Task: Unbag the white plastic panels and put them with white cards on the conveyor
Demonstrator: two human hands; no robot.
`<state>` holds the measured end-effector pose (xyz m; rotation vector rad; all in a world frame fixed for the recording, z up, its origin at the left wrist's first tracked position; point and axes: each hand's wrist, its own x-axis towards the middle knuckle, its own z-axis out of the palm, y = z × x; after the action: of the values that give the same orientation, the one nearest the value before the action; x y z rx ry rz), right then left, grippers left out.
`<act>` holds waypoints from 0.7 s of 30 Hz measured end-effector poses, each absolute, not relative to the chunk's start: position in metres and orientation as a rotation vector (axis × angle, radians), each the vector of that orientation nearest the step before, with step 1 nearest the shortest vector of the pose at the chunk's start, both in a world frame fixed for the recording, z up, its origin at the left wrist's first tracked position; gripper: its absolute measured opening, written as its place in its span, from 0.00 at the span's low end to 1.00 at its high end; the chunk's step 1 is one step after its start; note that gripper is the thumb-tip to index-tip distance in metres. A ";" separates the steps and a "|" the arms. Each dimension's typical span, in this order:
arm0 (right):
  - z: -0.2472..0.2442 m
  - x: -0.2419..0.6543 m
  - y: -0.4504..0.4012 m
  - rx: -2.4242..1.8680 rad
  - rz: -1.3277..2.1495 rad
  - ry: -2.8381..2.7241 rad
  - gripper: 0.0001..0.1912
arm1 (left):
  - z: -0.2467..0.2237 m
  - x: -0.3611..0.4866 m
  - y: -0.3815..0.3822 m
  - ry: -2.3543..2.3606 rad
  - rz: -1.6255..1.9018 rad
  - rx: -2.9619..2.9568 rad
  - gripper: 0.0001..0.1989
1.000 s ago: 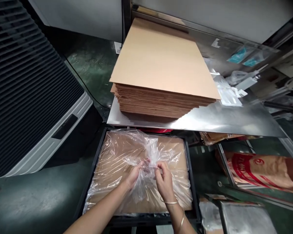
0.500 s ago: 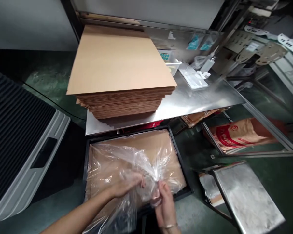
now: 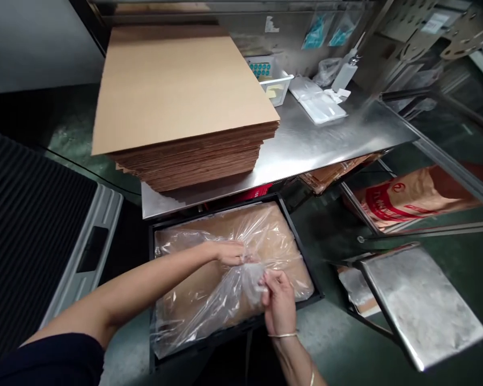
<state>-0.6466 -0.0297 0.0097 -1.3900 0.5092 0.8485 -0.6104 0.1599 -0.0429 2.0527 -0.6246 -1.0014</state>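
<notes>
A black crate (image 3: 304,252) stands below the bench, holding cardboard under a clear plastic bag (image 3: 209,308). The plastic is gathered into a twist near the crate's middle. My left hand (image 3: 228,252) reaches in from the left and closes on the plastic at the gathered point. Just to the right, my right hand (image 3: 279,295) pinches the loose end of the plastic, with a bracelet round its wrist. Behind the crate, a tall stack of cardboard sheets (image 3: 185,91) rests on the metal bench (image 3: 306,150).
On the bench are a white basket (image 3: 279,88), flat plastic bags (image 3: 317,102) and a white bottle (image 3: 345,75). A metal stool (image 3: 422,300) stands at the right, below a paper sack (image 3: 418,195). A ribbed black-and-grey case (image 3: 36,230) is at the left.
My left hand has moved up and right onto the gathered plastic. My right hand has shifted slightly right and up with the loose end. The plastic near the front now lies inside the crate.
</notes>
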 end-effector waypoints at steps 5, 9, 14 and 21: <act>0.026 -0.677 0.040 -1.549 0.986 -0.165 0.08 | -0.021 -0.602 0.177 -0.717 -1.173 2.169 0.13; 0.036 -0.658 0.017 -1.607 1.033 -0.488 0.15 | -0.006 -0.596 0.179 -0.923 -1.129 2.167 0.01; 0.006 -0.608 -0.018 -1.474 1.061 0.055 0.10 | 0.000 -0.608 0.188 -1.038 -0.855 2.265 0.07; -0.045 -0.619 -0.015 -1.086 1.486 0.129 0.23 | -0.028 -0.642 0.178 -0.700 -0.415 2.562 0.14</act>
<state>-0.6187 -0.0155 -0.0455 -1.0864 0.1287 1.4860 -0.6423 0.1778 -0.0282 2.5616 -0.7001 -0.4153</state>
